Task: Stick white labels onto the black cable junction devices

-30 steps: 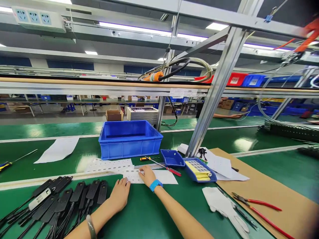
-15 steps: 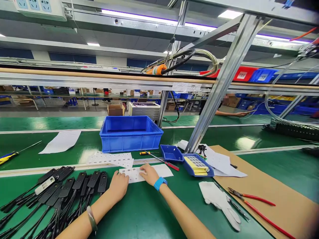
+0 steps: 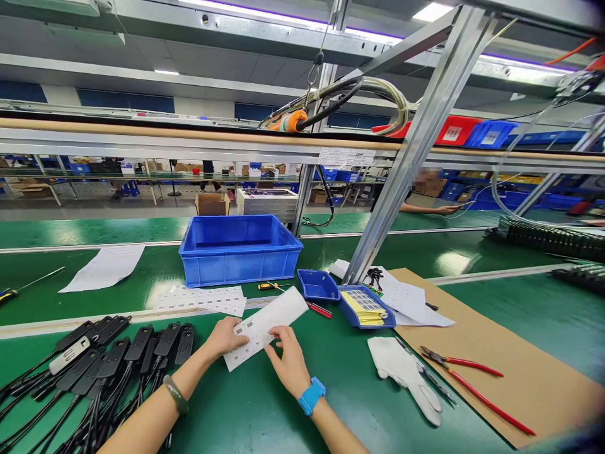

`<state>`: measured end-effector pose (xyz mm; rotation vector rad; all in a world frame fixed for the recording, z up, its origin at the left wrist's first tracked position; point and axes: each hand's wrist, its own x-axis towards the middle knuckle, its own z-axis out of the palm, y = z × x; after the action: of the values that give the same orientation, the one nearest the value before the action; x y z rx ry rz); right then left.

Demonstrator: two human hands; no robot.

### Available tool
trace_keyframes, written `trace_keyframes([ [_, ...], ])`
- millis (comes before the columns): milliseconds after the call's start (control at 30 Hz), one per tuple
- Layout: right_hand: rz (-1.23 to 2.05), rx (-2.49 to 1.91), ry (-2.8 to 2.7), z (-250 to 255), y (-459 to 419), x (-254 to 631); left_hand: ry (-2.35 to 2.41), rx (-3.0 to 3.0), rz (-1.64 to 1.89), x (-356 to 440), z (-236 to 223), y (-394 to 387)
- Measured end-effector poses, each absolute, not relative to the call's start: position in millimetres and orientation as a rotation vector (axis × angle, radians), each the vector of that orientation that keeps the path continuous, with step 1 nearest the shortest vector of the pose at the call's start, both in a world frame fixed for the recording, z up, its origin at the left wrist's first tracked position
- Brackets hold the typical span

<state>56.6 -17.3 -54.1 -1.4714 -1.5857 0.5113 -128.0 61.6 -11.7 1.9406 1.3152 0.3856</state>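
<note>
A white label sheet [image 3: 282, 310] with a few small dark printed squares is lifted at a tilt over the green bench. At its left end, my left hand [image 3: 223, 338] grips it, thumb on top and fingers underneath. My right hand [image 3: 290, 364], below a blue wrist strap, pinches at the sheet's lower edge near the middle. Whether a single label is between those fingertips is too small to tell. Behind the sheet lie more printed label sheets [image 3: 201, 299]. Black cable-ended modules [image 3: 113, 357] are heaped left of my left hand.
A large blue bin [image 3: 241, 268] stands behind the sheets. To the right are a small blue tray [image 3: 317, 285], a tray with yellow label sheets [image 3: 366, 308], a white glove [image 3: 404, 375] and red-handled pliers [image 3: 472, 372] on cardboard. A metal post [image 3: 401, 164] rises there. Another person's hand [image 3: 447, 210] shows beyond.
The label sheet was lying flat on the bench under both hands. Now it is raised and tilted, right end up. My left hand has taken hold of its left end; my right hand has moved nearer me.
</note>
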Motion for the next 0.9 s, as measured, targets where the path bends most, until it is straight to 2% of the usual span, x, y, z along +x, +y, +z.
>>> trace_keyframes([
  [67, 0.641, -1.451, -1.347, -52.5, -18.4, 57.1, 1.197, 1.799, 0.510, -123.7, -15.3, 51.2],
  [167, 1.087, -1.277, -1.178, -51.4, -18.1, 57.1, 1.084, 1.660, 0.623, -114.2, -22.3, 37.2],
  [233, 1.239, -1.167, -1.136, -51.7, -17.4, 57.4, 1.091, 1.625, 0.680, -107.4, -25.0, 30.4],
  [300, 1.222, -1.147, -1.103, -52.5, -17.2, 58.4, 1.164, 1.710, 0.808, -101.6, -24.0, 24.9],
  [400, 1.152, -1.142, -1.091, -54.8, -17.8, 60.6, 1.170, 2.208, 0.971, -95.2, -16.3, 18.4],
  [500, 1.050, -1.122, -1.161, -56.5, -19.8, 62.4, 1.001, 2.568, 0.833, -89.8, -6.6, 14.5],
  [700, 0.808, -1.199, -1.305, -47.1, -29.4, 61.6, 0.990, 2.398, 0.779, -85.3, 6.5, 12.2],
  [900, 0.712, -1.231, -1.371, -43.5, -33.7, 58.7, 1.007, 2.509, 0.671, -87.9, 9.5, 12.0],
])
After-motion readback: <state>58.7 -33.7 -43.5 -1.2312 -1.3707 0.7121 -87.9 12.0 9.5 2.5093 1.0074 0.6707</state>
